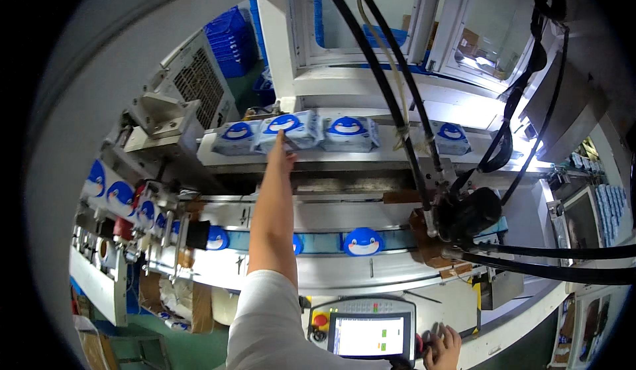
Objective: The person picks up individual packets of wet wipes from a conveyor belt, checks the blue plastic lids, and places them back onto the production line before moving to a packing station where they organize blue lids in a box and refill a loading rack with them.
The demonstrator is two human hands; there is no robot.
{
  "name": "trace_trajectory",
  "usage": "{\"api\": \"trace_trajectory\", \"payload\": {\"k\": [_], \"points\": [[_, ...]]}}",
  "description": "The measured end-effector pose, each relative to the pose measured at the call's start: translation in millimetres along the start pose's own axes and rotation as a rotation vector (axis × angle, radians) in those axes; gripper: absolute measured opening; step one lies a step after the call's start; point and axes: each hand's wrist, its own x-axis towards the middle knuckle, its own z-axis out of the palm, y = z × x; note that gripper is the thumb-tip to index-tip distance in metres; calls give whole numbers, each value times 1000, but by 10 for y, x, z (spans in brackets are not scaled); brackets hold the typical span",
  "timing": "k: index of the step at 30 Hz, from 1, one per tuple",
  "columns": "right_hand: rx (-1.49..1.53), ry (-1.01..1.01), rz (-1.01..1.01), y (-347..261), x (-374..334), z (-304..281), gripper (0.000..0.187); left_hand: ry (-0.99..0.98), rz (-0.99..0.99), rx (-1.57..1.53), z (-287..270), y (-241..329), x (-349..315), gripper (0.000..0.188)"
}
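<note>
My left hand (282, 153) reaches far forward over the machine. Its index finger is stretched out onto the top of a soft wipes pack (301, 126) with a blue whale print; the other fingers are partly hidden. On the same white ledge, a second wipes pack (235, 138) lies on the left, and a third pack (351, 137) lies just to the right. At the lower right, my right hand (442, 350) rests beside the control panel (363, 330), its fingers bent and apart. A red knob on the panel's side is close to its thumb.
Under my left forearm runs a conveyor channel (324, 243) carrying printed whale film. A film roll feed (126, 198) stands at left. Another wipes pack (452, 138) sits farther right, behind black hoses (397, 85). A dark motor (474, 214) juts up at right. Blue crates (230, 42) stand behind.
</note>
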Motion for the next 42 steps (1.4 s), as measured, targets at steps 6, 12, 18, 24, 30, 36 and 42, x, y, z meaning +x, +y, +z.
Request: {"api": "trace_trajectory", "payload": {"k": [6, 12, 18, 24, 30, 36, 42], "points": [[128, -38, 101, 16, -53, 82, 52, 861, 167, 595, 454, -207, 22, 48], [129, -20, 126, 6, 27, 51, 48, -36, 900, 578, 999, -826, 20, 18], [129, -38, 144, 44, -61, 99, 56, -331, 150, 553, 1864, -1605, -183, 30], [201, -32, 170, 51, -108, 90, 56, 2, 335, 838, 1733, -1645, -191, 20], [178, 30, 100, 139, -129, 106, 46, -296, 16, -133, 1529, -1176, -954, 18], [205, 77, 30, 103, -105, 59, 44, -417, 207, -326, 652, -370, -2344, 12], [373, 171, -144, 113, -158, 24, 41, -523, 231, -493, -539, -452, -4057, 39]]}}
